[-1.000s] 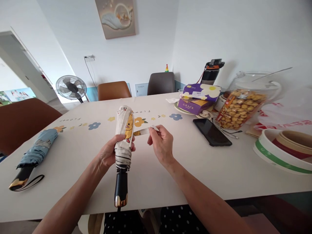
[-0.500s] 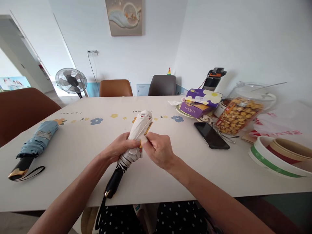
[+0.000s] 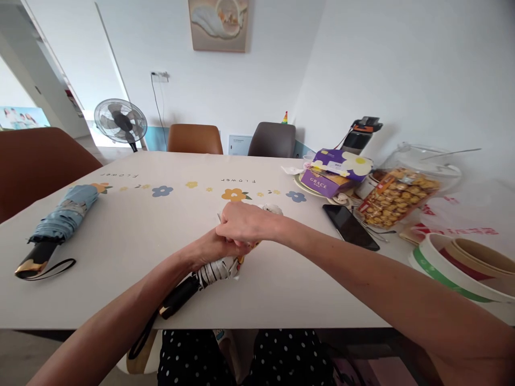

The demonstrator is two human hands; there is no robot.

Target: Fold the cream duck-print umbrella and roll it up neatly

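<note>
A folded white umbrella [image 3: 217, 271] with a cartoon print and a black handle lies slanted over the near edge of the table [image 3: 161, 225]. My left hand [image 3: 207, 249] grips its canopy from below, fingers wrapped round it. My right hand [image 3: 241, 225] reaches across on top of the left one, closed over the upper canopy where the strap runs; the strap itself is hidden under the fingers. The umbrella's tip [image 3: 273, 209] pokes out past my right wrist.
A folded blue umbrella [image 3: 60, 222] lies at the table's left. At the right are a black phone [image 3: 350, 228], a purple box [image 3: 336, 171], a jar of snacks [image 3: 402, 190] and stacked bowls [image 3: 462, 257]. Chairs and a fan [image 3: 120, 120] stand behind.
The umbrella has tilted from upright down towards the table, tip to the right. My right hand, which held the strap out to the side, has crossed over the canopy above my left hand.
</note>
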